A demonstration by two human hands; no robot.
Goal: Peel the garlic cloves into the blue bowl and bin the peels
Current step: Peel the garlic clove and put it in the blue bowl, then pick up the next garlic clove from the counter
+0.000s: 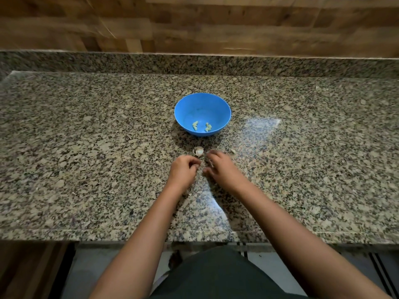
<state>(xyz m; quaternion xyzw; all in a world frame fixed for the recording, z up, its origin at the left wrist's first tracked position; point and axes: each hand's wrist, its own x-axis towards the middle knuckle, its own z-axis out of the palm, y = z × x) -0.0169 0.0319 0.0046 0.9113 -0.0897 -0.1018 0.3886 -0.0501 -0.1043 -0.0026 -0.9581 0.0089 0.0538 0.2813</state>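
Garlic shows in two small clusters of peeled cloves (195, 125) on the floor of the blue bowl (187, 108), one cluster to the left and one to the right, slightly apart. The bowl stands upright near the middle of the counter (86, 147), roughly midway between its back edge and its front edge.

Just on the near side of the bowl, toward the front edge, lies a pale garlic piece (199, 151) with its papery skin partly curled away from it. It touches neither the bowl nor either hand. A small loose peel (233, 151) rests on the counter a little to the right of it.

Both of the person's hands are close together right below that garlic piece, with bare forearms reaching in over the front edge. The left hand (183, 169) has its fingers curled inward toward the palm. I cannot tell whether it grips something or is simply clenched. The right hand (220, 167) is just beside it, fingers bent with the tips pointing down at the counter. A pale fleck shows near those fingertips, but the blur leaves it unclear whether the hand pinches it.

Behind the counter's raised back edge runs a wooden wall (194, 24).
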